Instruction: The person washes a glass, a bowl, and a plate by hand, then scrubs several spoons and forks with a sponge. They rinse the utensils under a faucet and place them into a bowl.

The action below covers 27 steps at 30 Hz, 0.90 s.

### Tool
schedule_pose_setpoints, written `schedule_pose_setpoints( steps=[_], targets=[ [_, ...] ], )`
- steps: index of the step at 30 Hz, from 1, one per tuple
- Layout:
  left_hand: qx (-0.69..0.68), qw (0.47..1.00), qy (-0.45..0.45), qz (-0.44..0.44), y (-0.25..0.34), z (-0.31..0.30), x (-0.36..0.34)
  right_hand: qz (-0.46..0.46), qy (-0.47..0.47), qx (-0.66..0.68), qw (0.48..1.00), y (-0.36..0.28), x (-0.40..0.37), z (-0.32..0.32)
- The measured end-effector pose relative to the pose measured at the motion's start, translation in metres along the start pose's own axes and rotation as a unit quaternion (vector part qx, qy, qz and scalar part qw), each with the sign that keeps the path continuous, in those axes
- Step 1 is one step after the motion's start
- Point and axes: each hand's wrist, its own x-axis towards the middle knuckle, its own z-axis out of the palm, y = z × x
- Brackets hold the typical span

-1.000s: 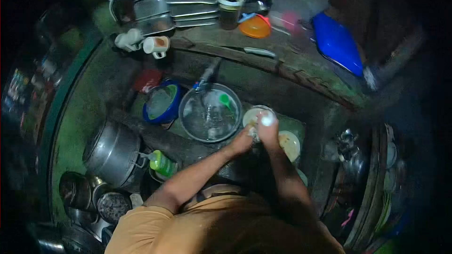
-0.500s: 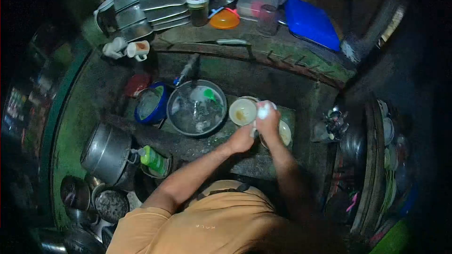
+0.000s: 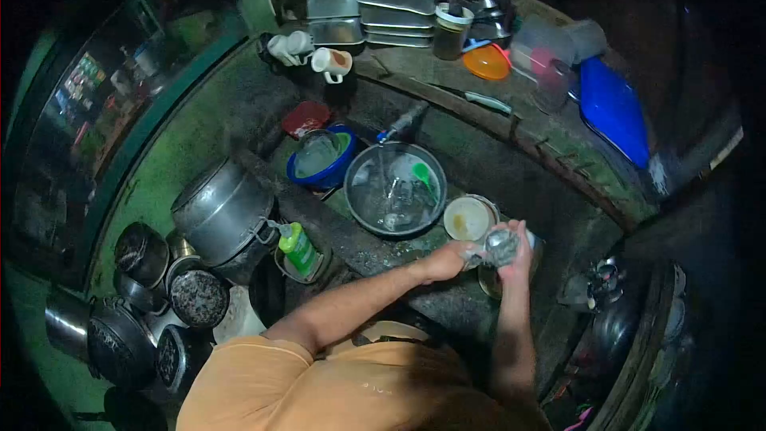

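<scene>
The right hand's [image 3: 520, 251] partly open fingers cup one shiny, grey, rounded object [image 3: 501, 246]; the left hand's [image 3: 444, 262] fingers curl against its side, their exact grip unclear. Just beyond the fingers sits one pale, round, stained bowl [image 3: 464, 218]. Farther left are one round, grey basin [image 3: 373, 209] of water with one green plastic utensil [image 3: 422, 173], then one round, blue tub [image 3: 338, 172].
</scene>
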Motion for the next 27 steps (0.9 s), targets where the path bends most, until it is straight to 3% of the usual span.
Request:
schedule_pose_setpoints(
  steps=[1,3,5,7,8,9,11,12,13,14,16,17,19,21,22,23,24,25,27],
  targets=[
    [-0.144,0.985,-0.052,-0.074,-0.001,-0.008,0.001,0.001,-0.047,-0.024,0.999,0.011,-0.006,0.014],
    [-0.331,0.926,-0.128,-0.124,-0.011,-0.023,0.003,0.125,-0.176,0.035,0.976,0.016,0.016,-0.016],
    [-0.355,0.901,-0.189,-0.164,-0.036,-0.039,0.015,0.080,-0.036,-0.035,0.996,0.016,0.014,0.008],
    [-0.261,0.945,-0.185,0.063,-0.077,-0.044,0.031,0.115,-0.101,0.038,0.987,0.024,0.041,0.002],
    [-0.225,0.945,-0.166,0.172,-0.083,-0.052,0.032,0.085,-0.113,0.043,0.989,0.030,0.050,0.008],
    [-0.447,0.863,-0.231,0.038,-0.079,-0.063,0.029,0.054,-0.124,0.049,0.990,0.037,0.060,0.015],
    [-0.519,0.809,-0.276,-0.006,-0.078,-0.092,0.034,0.092,-0.099,0.081,0.988,0.065,0.055,0.058],
    [-0.524,0.826,-0.197,-0.058,-0.092,-0.103,0.047,0.086,-0.037,0.036,0.995,0.088,0.055,0.075],
    [-0.529,0.824,-0.197,-0.056,-0.114,-0.105,0.070,0.077,0.026,-0.008,0.997,0.102,0.059,0.086],
    [-0.394,0.906,-0.020,0.151,-0.139,-0.100,0.096,0.079,0.028,-0.013,0.996,0.114,0.068,0.085],
    [-0.354,0.935,-0.019,0.013,-0.113,-0.142,0.063,0.096,0.008,-0.171,0.981,0.144,0.086,0.069],
    [-0.335,0.940,-0.022,-0.055,-0.099,-0.163,0.046,0.099,0.009,-0.176,0.979,0.152,0.093,0.067],
    [-0.072,0.995,-0.063,0.009,-0.178,-0.188,0.066,0.140,0.064,-0.315,0.937,0.162,0.108,0.070],
    [0.059,0.994,-0.080,0.042,-0.179,-0.208,0.067,0.197,0.064,-0.330,0.921,0.171,0.111,0.103],
    [-0.073,0.997,0.028,-0.028,-0.145,-0.219,0.057,0.251,0.048,-0.375,0.891,0.183,0.113,0.119],
    [-0.201,0.965,0.135,-0.097,-0.126,-0.229,0.051,0.304,0.031,-0.418,0.856,0.191,0.117,0.130],
    [-0.264,0.960,0.077,-0.045,-0.159,-0.240,0.069,0.278,-0.036,-0.483,0.829,0.227,0.156,0.046],
    [-0.270,0.959,0.079,-0.042,-0.157,-0.253,0.068,0.263,-0.051,-0.471,0.840,0.219,0.128,0.123],
    [-0.201,0.975,0.081,-0.057,-0.153,-0.286,0.066,0.338,-0.123,-0.451,0.817,0.232,0.147,0.105]
  ],
)
